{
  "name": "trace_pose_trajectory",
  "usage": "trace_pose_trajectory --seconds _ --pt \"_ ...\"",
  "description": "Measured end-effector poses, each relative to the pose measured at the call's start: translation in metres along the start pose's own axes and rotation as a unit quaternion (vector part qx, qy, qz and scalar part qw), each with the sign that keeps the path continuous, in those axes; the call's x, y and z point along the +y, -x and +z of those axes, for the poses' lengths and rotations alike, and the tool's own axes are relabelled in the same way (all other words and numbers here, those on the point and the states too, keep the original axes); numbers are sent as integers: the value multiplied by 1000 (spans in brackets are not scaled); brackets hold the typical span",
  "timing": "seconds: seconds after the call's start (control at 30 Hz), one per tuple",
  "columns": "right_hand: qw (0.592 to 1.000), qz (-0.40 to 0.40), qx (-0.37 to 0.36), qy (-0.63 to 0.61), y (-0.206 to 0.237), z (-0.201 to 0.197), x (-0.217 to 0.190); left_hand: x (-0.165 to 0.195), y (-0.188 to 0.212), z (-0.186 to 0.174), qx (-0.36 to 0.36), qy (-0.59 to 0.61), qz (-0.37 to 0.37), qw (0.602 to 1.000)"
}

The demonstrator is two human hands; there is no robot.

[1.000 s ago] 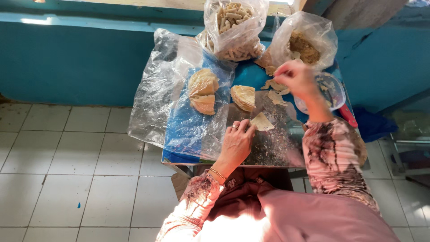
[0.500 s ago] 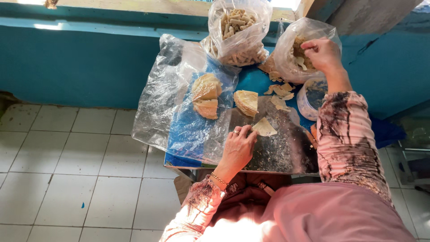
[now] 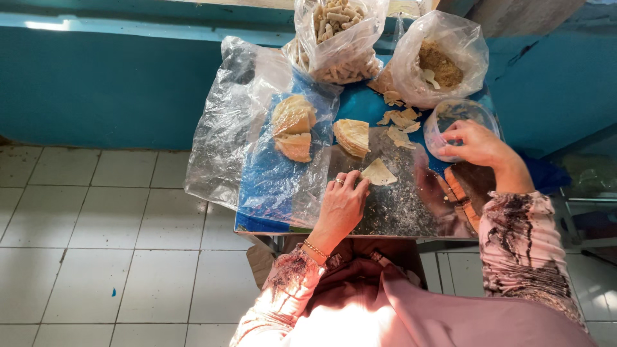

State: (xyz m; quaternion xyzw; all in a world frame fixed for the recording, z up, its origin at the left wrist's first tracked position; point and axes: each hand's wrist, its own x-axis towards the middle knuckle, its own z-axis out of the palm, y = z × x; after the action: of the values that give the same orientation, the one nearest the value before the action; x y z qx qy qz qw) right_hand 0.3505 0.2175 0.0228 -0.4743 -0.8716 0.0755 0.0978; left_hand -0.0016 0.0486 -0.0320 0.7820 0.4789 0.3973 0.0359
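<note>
My left hand [image 3: 340,204] lies flat on a shiny metal tray [image 3: 398,212], fingertips touching a single triangular wrapper sheet [image 3: 378,173]. My right hand [image 3: 477,144] reaches over the rim of a clear round bowl [image 3: 457,122] at the tray's right, fingers curled at its edge; whether it holds anything is unclear. A stack of folded wrappers [image 3: 352,136] sits above the single sheet. Two more wrapper stacks [image 3: 294,127] rest on a clear plastic sheet [image 3: 257,154] to the left.
A bag of rolled pale sticks [image 3: 339,35] and a bag of brown filling [image 3: 439,61] stand at the back of the small blue table [image 3: 360,106]. Torn wrapper scraps [image 3: 400,122] lie between them. A teal wall runs behind; white floor tiles [image 3: 96,244] spread left.
My right hand came out of the filling bag at the back and dropped down to the clear bowl. My left hand stayed on the single wrapper sheet.
</note>
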Motion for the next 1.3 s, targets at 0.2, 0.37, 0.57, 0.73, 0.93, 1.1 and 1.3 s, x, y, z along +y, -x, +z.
trace_pose_trajectory --seconds 0.2,0.37,0.57,0.73,0.93,1.1,1.3 --pt "996 38 69 31 11 35 2 -1 1 2 4 -4 0 1000" --pt "989 49 102 92 10 41 -13 0 0 2 -6 -5 4 1000" --pt "989 46 116 83 3 42 -15 -1 0 3 7 -5 12 1000" --pt "990 84 91 59 2 41 -15 -2 1 4 -3 -1 4 1000" --pt "979 72 171 85 5 16 -53 0 -1 1 8 -4 11 1000" --pt "979 -23 171 -111 22 23 -108 0 0 1 0 -7 7 1000" --pt "977 -77 179 91 27 75 -168 0 -2 1 14 -6 16 1000"
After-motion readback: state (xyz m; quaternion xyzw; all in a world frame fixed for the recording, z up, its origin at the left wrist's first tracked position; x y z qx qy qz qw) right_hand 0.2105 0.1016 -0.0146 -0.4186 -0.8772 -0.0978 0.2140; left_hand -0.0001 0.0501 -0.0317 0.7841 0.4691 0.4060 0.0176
